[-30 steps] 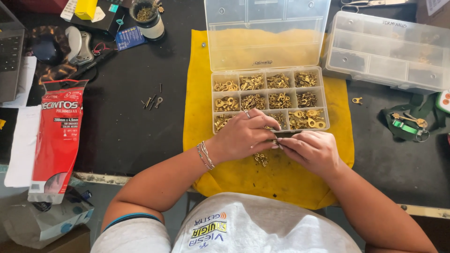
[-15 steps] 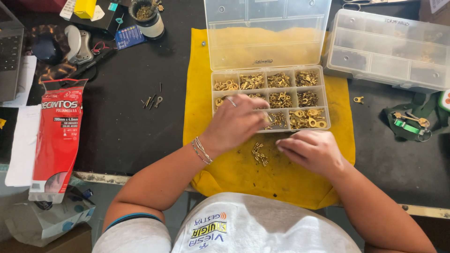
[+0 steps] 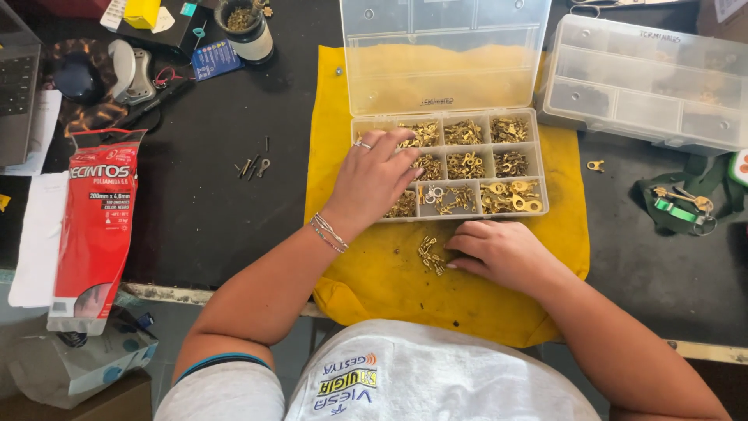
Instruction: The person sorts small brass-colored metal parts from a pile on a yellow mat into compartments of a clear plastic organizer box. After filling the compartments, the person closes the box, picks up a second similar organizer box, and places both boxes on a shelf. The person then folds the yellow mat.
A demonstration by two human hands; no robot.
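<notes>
Two hands on the job here. Left hand (image 3: pixel 374 175) is spread flat over the left compartments of the parts box (image 3: pixel 449 165), fingers reaching in; can't tell if it's pinching a piece or just resting, the fingertips are hidden among the brass. Right hand (image 3: pixel 502 251) lies loose on the yellow cloth (image 3: pixel 343 156), fingertips touching a little pile of brass terminals (image 3: pixel 429 255) just in front of the box, not gripping anything that I can see.

What could go wrong, imo: the pile sits loose near the table edge, so a sweep of that right hand could flick bits off onto the floor. Also the left wrist leans on the box's front-left side, and a push there might tip it or mix the compartments. Open lid (image 3: pixel 444 51) stands behind, so a bump could slam it.

Versus half a second ago: left hand has slid further left and deeper into the box, right hand has moved closer to the pile.
</notes>
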